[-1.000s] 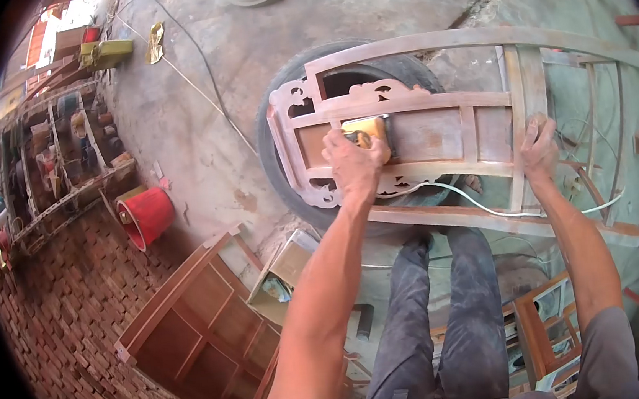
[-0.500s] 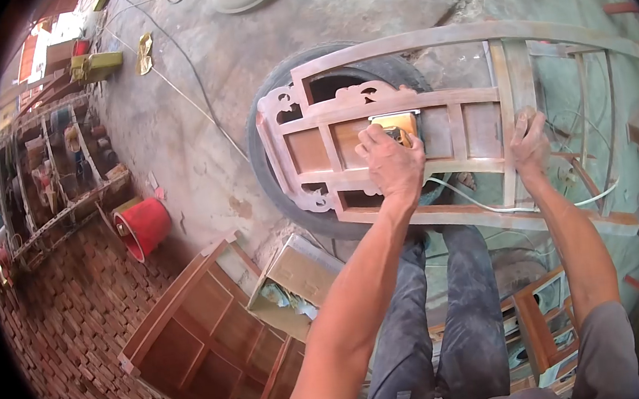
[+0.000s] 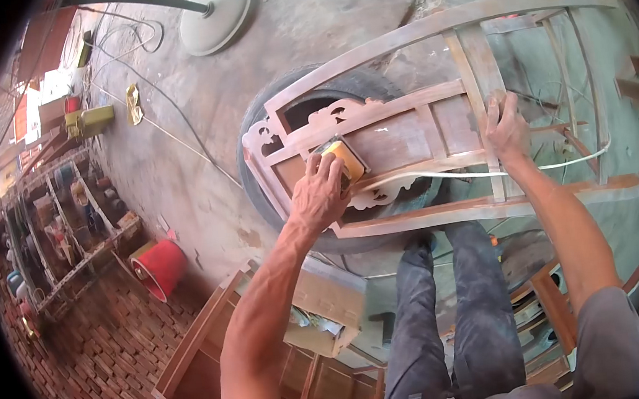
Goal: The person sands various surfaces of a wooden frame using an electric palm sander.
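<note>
My left hand [image 3: 319, 193] is wrapped round a yellow electric sander [image 3: 344, 160], which lies tilted on the panelled part of a wooden frame [image 3: 454, 162]. From the sander a white cord [image 3: 440, 175] runs right across the frame. My right hand [image 3: 506, 126] grips the frame's crosswise rail [image 3: 473, 77], fingers curled over it. Carved scrollwork edges the frame's left end, and pale dust covers much of the wood. Beneath that left end lies a black tyre [image 3: 251, 133].
A red bucket [image 3: 162, 270] stands left, near a cluttered rack [image 3: 60, 217] and stacked bricks [image 3: 96, 359]. Below the frame are a cardboard box [image 3: 332, 294] and a wooden panel piece [image 3: 197, 365]. A round stand base [image 3: 216, 17] sits at the top. Wood pieces [image 3: 636, 88] lie right.
My left hand has moved the sander left along the panels and turned it at an angle. The frame appears tilted and shifted left in view, my right hand still on its rail.
</note>
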`<state>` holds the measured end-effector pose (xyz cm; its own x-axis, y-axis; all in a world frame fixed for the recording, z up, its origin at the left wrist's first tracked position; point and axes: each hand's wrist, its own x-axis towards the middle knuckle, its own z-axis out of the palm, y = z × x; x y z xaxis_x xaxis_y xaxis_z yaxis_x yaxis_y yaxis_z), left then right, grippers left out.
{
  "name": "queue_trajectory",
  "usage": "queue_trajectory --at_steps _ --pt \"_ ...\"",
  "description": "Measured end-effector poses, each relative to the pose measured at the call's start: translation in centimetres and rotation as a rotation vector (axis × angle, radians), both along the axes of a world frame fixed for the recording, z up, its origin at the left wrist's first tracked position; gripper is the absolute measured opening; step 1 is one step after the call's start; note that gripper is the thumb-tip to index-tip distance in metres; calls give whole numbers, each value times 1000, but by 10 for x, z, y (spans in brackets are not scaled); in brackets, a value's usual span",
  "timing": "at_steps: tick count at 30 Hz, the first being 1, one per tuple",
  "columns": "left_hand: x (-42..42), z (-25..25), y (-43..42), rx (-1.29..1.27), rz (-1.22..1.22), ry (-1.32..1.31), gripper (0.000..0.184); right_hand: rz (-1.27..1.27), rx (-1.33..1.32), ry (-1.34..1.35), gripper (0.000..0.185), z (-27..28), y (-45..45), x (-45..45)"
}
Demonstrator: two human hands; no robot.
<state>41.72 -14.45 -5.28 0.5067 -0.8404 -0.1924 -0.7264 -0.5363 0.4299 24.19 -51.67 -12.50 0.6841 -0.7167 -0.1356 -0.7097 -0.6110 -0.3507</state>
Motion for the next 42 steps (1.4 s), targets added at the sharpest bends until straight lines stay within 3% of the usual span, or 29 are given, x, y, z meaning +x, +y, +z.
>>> queue_trajectory --at_steps 6,15,25,28,35,42 --pt "10 -6 -14 83 -249 -16 39 -13 -9 38 44 0 0 -1" --pt "9 -1 -21 82 -377 -64 30 10 -23 -2 42 5 1 1" --pt "9 -2 -30 187 -335 4 28 -10 24 16 44 3 1 0" --pt "3 -7 -38 92 -325 -17 39 -6 11 7 44 3 0 0" --pt "-12 -5 -81 22 -284 28 37 -15 39 -7 42 5 2 -1" --pt "-3 -7 -46 105 -223 54 41 -20 41 41 44 9 2 2"
